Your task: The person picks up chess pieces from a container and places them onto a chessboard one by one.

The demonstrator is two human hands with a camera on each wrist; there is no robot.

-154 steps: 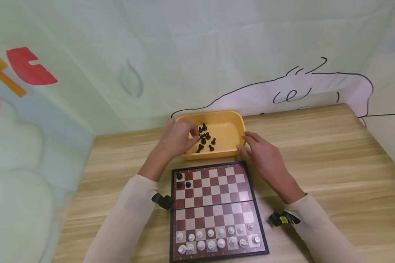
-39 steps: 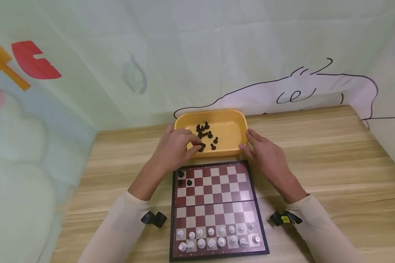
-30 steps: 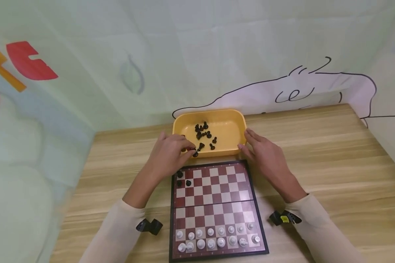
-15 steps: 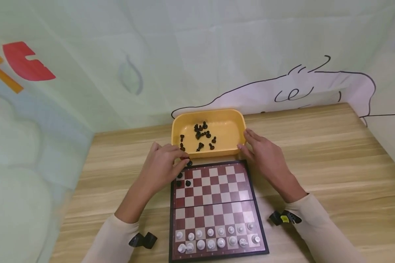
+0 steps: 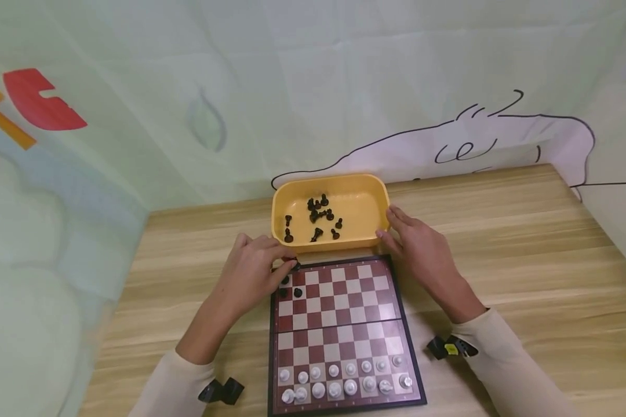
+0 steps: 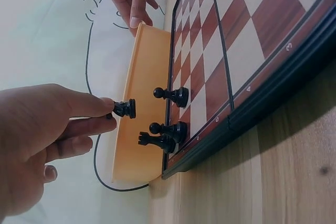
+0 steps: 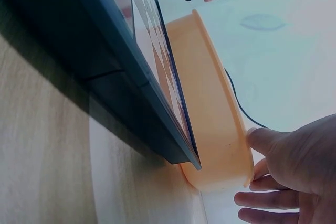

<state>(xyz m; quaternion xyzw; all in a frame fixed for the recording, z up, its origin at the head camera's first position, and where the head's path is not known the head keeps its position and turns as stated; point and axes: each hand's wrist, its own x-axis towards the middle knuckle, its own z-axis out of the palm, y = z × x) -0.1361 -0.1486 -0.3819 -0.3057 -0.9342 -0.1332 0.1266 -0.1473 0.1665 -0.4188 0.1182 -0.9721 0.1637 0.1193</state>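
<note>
My left hand [image 5: 253, 269] pinches a black chess piece [image 6: 126, 108] between thumb and fingers, base pointing down, just above the far left edge of the chessboard [image 5: 339, 324]. Beneath it on the board's corner stand a black rook [image 6: 157, 141] and two black pawns [image 6: 172, 97]. My right hand [image 5: 422, 252] holds the right end of the yellow plastic bin [image 5: 352, 244], thumb and fingers at the rim of its near corner. Several black chess pieces [image 5: 317, 233] lie in the bin, mostly toward its left half.
White chess pieces [image 5: 335, 387] stand in two rows along the board's near side. The bin sits right behind the board, against a printed cloth backdrop [image 5: 271, 92]. Wooden tabletop [image 5: 521, 249] extends on both sides.
My left hand has lifted a black piece out of the bin and carried it toward me and left, to the board's far left corner. My right hand stays at the bin.
</note>
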